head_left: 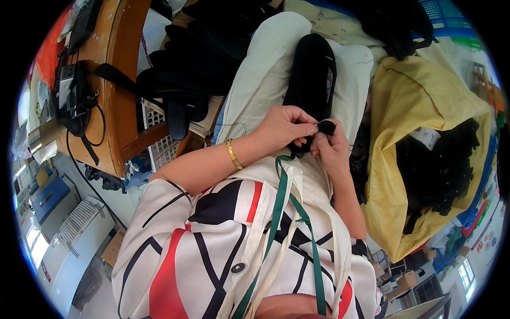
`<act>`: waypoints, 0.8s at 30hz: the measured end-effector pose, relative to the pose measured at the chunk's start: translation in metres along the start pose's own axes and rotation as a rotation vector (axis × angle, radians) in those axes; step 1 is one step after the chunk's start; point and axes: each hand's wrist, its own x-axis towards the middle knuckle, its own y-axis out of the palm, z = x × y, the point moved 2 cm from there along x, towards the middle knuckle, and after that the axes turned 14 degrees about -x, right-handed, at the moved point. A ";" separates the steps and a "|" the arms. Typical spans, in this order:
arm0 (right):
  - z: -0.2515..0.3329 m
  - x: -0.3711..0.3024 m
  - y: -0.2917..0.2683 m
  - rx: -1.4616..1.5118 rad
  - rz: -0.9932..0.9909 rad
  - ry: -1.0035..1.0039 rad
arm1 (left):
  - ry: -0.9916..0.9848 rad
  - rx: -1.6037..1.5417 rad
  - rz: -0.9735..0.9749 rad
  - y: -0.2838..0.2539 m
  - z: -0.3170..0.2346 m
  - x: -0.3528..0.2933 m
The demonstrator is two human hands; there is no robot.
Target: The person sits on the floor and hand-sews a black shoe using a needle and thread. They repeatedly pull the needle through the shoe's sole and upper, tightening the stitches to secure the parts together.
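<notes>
Pinching a small black fabric piece (326, 127) between them, both hands met over the person's lap. The left hand (281, 127) was curled nearly closed, its fingers folded down onto the dark cloth just beside the small piece, and a gold bangle (232, 154) circled its wrist. The right hand (330, 149) was likewise closed, thumb and fingertips gripping the small black piece from below. A long black fabric garment (313, 69) ran up from the hands along the cream trousers (260, 80) covering the legs. A thin dark thread (234, 125) looped out to the left of the left hand. A green ribbon lanyard (279, 212) hung over the patterned white, red and black shirt (212, 239). To the right stood a yellow cloth sack (409, 106) holding more black pieces (435, 170). To the left sat a wooden table (114, 95).
</notes>
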 end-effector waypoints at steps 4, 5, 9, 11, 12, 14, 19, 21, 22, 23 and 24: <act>0.027 0.003 0.001 0.081 0.052 0.036 | -0.001 0.047 0.022 0.000 0.000 0.000; 0.030 0.004 -0.003 0.087 0.088 0.044 | -0.003 0.067 0.031 0.001 -0.002 0.000; 0.032 0.017 -0.037 -0.387 0.007 -0.161 | 0.005 0.122 0.035 0.002 -0.001 0.000; 0.045 0.023 -0.042 -0.647 -0.083 -0.349 | 0.015 0.174 0.044 0.003 -0.003 -0.002; 0.053 0.024 -0.043 -0.778 -0.129 -0.444 | 0.023 0.160 0.055 0.002 -0.002 -0.001; 0.052 0.030 -0.031 -0.911 -0.098 -0.512 | 0.039 0.136 0.075 0.001 -0.001 0.000; 0.004 0.045 -0.010 -0.491 -0.080 -0.422 | -0.012 0.263 0.085 0.004 -0.040 -0.007; 0.004 0.038 0.004 -0.238 0.016 -0.203 | -0.013 0.352 0.069 -0.006 -0.049 -0.006; 0.009 0.037 0.002 -0.115 -0.010 -0.132 | -0.004 0.359 0.059 -0.010 -0.047 -0.006; 0.016 0.035 0.000 0.009 -0.038 -0.058 | 0.003 0.367 0.050 -0.013 -0.043 -0.006; 0.018 0.034 -0.001 0.133 -0.064 0.016 | 0.010 0.375 0.042 -0.016 -0.041 -0.006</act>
